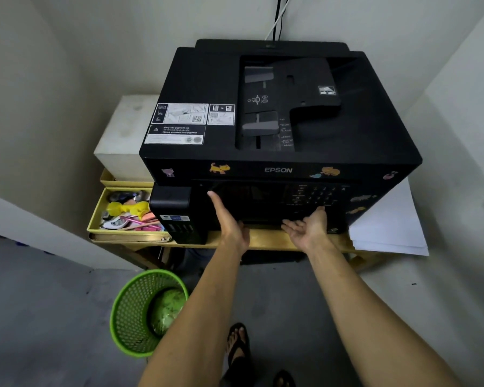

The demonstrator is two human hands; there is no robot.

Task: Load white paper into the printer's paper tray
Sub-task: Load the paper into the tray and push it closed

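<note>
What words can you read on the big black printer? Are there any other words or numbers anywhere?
"EPSON": white letters on the front of the big black printer.
"Only use pigment ink": top line of the white-edged warning sticker on the printer's lid; its lower lines are too blurred.
White instruction stickers with square codes: too small to read.
Paper-size marks by the feeder: too blurred.
Keypad panel: too dark.

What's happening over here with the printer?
A person stands at a black printer on a small wooden table. Both hands are empty and open at the lower front of the machine: the left hand is by the control panel, the right hand is palm up at the bottom edge, as if about to pull out the paper tray. A stack of white paper lies untouched just right of the printer, so nothing is loaded yet.
</note>
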